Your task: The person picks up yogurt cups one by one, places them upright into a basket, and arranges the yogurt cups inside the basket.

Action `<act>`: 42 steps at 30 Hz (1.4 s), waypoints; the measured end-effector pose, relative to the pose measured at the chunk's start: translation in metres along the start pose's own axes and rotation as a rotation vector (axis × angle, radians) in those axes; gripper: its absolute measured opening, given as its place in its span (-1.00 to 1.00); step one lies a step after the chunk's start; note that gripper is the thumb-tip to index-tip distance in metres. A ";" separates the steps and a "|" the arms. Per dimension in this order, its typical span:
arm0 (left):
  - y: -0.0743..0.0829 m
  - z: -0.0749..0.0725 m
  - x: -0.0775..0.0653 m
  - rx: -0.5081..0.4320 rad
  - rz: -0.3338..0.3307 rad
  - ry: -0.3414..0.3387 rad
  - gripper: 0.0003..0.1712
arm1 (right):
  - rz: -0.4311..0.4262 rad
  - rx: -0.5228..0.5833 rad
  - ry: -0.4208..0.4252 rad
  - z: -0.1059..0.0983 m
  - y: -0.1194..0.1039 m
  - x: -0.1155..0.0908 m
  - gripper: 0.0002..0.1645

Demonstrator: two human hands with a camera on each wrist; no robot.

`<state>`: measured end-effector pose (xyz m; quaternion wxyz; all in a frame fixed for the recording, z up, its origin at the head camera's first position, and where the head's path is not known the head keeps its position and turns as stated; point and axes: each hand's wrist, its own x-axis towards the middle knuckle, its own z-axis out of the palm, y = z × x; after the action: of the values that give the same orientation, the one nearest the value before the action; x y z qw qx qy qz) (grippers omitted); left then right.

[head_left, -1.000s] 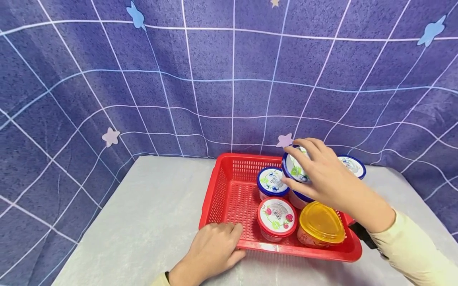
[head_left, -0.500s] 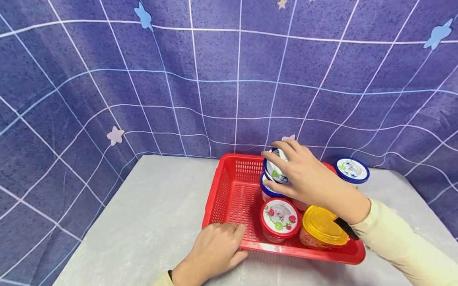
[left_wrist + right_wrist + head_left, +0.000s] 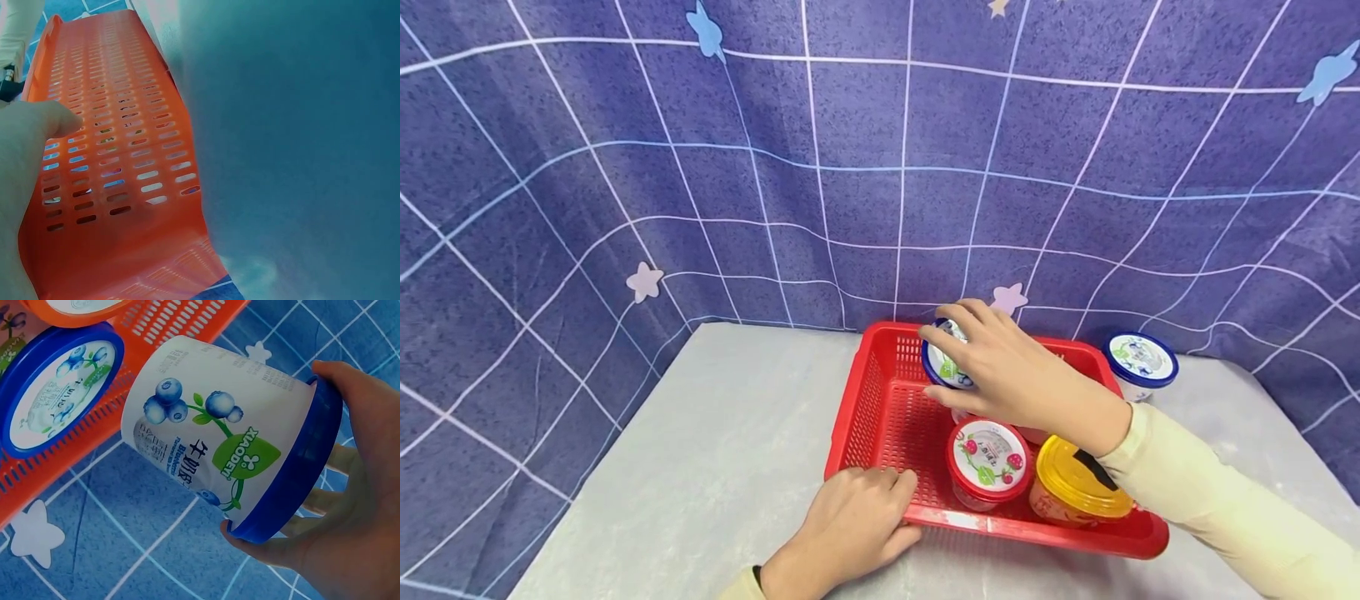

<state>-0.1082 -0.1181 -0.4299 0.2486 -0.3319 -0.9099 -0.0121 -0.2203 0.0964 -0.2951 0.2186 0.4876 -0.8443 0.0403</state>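
Observation:
My right hand [image 3: 992,367] holds a blueberry-print tub [image 3: 206,431] by its blue lid, fingers and thumb spread round the lid's edge. In the head view this tub is over the back middle of a red perforated basket [image 3: 847,408]. Its white body shows fully in the right wrist view, tilted. My left hand [image 3: 853,521] grips the basket's near left rim, with the thumb [image 3: 62,119] against the outer wall. Inside the basket, a red-lidded strawberry-print tub [image 3: 988,458] stands at the front middle, beside a yellow-lidded tub [image 3: 1078,483]. My right hand and forearm hide the basket's back right part.
Outside the basket, at the back right, another blue-lidded tub [image 3: 1138,362] stands on the pale grey tabletop [image 3: 700,433]. A purple gridded cloth with stars [image 3: 850,200] hangs close behind the basket.
My right hand has carried the blueberry-print tub leftward across the basket, past the position of another blue-lidded tub. My left hand stays on the rim. The head view has shifted slightly.

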 end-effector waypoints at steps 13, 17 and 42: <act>0.001 -0.001 0.000 0.034 -0.001 -0.019 -0.49 | -0.032 0.030 -0.005 0.015 0.002 0.022 -0.19; 0.000 -0.002 0.000 0.035 -0.002 -0.015 -0.50 | -0.042 0.042 0.002 0.020 -0.001 0.025 -0.19; 0.001 -0.003 0.001 0.027 -0.001 -0.040 -0.52 | -0.117 0.007 -0.120 0.056 -0.007 0.050 -0.26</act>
<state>-0.1075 -0.1172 -0.4271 0.2348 -0.3284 -0.9149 0.0068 -0.2544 0.0371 -0.3257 0.1678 0.5382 -0.8259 0.0011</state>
